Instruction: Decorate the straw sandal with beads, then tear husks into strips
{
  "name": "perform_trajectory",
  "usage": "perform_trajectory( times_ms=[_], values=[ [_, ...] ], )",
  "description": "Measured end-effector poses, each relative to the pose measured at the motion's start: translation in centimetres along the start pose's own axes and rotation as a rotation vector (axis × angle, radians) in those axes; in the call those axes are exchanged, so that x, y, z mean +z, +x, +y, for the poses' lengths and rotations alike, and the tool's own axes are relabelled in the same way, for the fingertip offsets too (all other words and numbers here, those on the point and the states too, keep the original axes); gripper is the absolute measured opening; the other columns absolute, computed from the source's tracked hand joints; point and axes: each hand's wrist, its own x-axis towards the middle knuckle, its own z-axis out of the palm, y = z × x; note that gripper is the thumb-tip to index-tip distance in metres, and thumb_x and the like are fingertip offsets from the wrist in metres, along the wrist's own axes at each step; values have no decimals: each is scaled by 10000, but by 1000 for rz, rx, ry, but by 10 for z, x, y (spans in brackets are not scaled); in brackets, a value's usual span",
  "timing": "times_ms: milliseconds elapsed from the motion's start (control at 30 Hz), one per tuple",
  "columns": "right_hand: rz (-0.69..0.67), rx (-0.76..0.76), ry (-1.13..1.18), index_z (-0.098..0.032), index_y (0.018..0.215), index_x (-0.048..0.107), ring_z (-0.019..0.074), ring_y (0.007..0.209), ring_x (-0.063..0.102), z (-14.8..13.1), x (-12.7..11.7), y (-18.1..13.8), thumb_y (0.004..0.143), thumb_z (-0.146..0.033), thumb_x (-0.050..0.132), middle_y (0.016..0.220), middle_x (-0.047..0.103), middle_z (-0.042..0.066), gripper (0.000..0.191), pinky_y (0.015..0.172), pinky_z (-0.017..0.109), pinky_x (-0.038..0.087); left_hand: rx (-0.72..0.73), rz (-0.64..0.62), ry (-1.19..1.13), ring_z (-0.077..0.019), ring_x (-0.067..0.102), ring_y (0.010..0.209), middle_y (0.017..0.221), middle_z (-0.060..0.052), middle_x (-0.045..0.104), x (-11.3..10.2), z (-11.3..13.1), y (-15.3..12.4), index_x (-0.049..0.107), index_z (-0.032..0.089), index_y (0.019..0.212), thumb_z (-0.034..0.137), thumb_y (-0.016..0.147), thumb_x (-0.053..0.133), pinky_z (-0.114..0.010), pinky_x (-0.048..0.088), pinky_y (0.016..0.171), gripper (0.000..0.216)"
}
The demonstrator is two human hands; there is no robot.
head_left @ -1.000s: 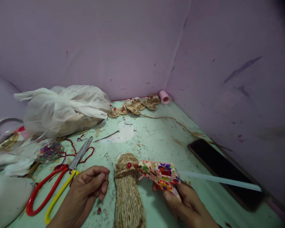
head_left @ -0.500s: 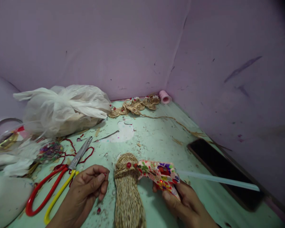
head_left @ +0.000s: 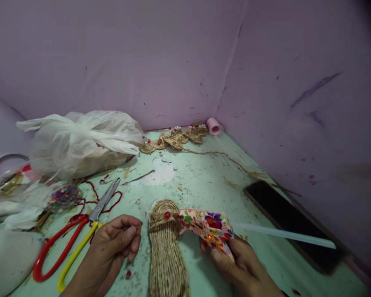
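My right hand [head_left: 235,258] is wrapped round a glue gun [head_left: 204,227] with a flowered covering, a small lit red light and a pale glue stick [head_left: 284,233] jutting from its back. Its nozzle points left at a red bead [head_left: 167,215] on the band of a coiled straw-rope piece [head_left: 168,255], shaped like a slipper. Just left of that piece, my left hand [head_left: 120,237] is closed in a pinch, with a bit of a red bead [head_left: 136,227] showing at the fingertips. Another red bead [head_left: 128,274] lies on the table below it.
Scissors [head_left: 94,218] with red and yellow handles lie left, near red yarn [head_left: 116,202] and a bag of colourful beads [head_left: 64,197]. Behind are a white plastic bag [head_left: 89,140], beaded straw pieces [head_left: 176,138] and a pink spool [head_left: 214,126]. A phone [head_left: 284,218] lies right.
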Motion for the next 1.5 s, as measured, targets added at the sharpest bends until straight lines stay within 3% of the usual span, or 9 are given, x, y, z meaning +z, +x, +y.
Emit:
perform_trajectory(
  times_ms=[500, 667, 733, 833, 1000, 1100, 1200, 1300, 1500],
  values=[
    [21, 10, 8, -201, 982, 662, 235, 785, 582, 2, 1, 0, 740, -496, 543, 809, 649, 71, 400, 689, 329, 485, 5, -12, 9, -65, 436, 421, 494, 14, 542, -2, 0, -1, 646, 135, 697, 247, 554, 778, -155, 340, 374, 225],
    [-30, -27, 7, -187, 737, 644, 148, 508, 481, 0, -8, 4, 762, -469, 538, 533, 514, -3, 302, 480, 247, 424, 19, -11, 21, -67, 446, 432, 511, 11, 551, -2, 1, -2, 643, 130, 699, 238, 569, 771, -155, 347, 377, 213],
    [-14, 1, 115, -182, 612, 553, 109, 437, 405, -8, -10, 9, 760, -475, 543, 479, 457, -27, 328, 405, 214, 354, 18, -6, 24, -65, 441, 419, 498, 13, 548, -1, 1, -2, 643, 131, 690, 245, 551, 781, -154, 346, 371, 227],
    [-12, 52, 278, -180, 626, 485, 73, 388, 356, -23, -10, 27, 746, -485, 557, 472, 470, -41, 336, 357, 184, 276, 17, -16, 33, -60, 441, 408, 490, 16, 552, -1, 0, -2, 644, 137, 692, 254, 556, 782, -147, 342, 373, 226],
    [49, 125, 265, -156, 666, 514, 74, 399, 420, -38, -3, 66, 682, -474, 601, 507, 518, -27, 331, 384, 193, 297, 10, -3, 42, -62, 442, 405, 478, 17, 553, -1, -1, -1, 644, 141, 688, 267, 537, 792, -148, 338, 375, 246],
    [39, 56, 100, -166, 608, 501, 111, 472, 478, -40, -6, 76, 691, -474, 562, 531, 518, -9, 325, 443, 227, 334, 9, 32, 27, -57, 437, 409, 481, 22, 541, 4, 2, -3, 644, 137, 687, 275, 526, 796, -145, 326, 373, 260],
    [89, -111, -421, -190, 551, 480, 122, 449, 425, -41, -15, 72, 746, -452, 496, 478, 470, -23, 326, 438, 246, 260, -13, 36, -29, -47, 400, 389, 488, 34, 511, 13, 7, -11, 633, 136, 656, 294, 504, 800, -150, 289, 346, 275],
    [145, -200, -884, -197, 632, 550, 155, 457, 464, -40, -20, 64, 796, -381, 450, 511, 549, 10, 267, 460, 271, 255, -84, -24, -123, -24, 344, 370, 516, 43, 483, 23, 11, -22, 620, 136, 637, 315, 509, 793, -155, 248, 338, 279],
    [130, -339, -1019, -168, 751, 603, 211, 591, 600, -37, -13, 59, 778, -212, 444, 708, 676, 91, 168, 503, 282, 350, -165, -134, -185, -9, 252, 371, 519, 49, 400, 34, 12, -35, 575, 133, 624, 352, 576, 745, -170, 176, 340, 282]
  ],
)
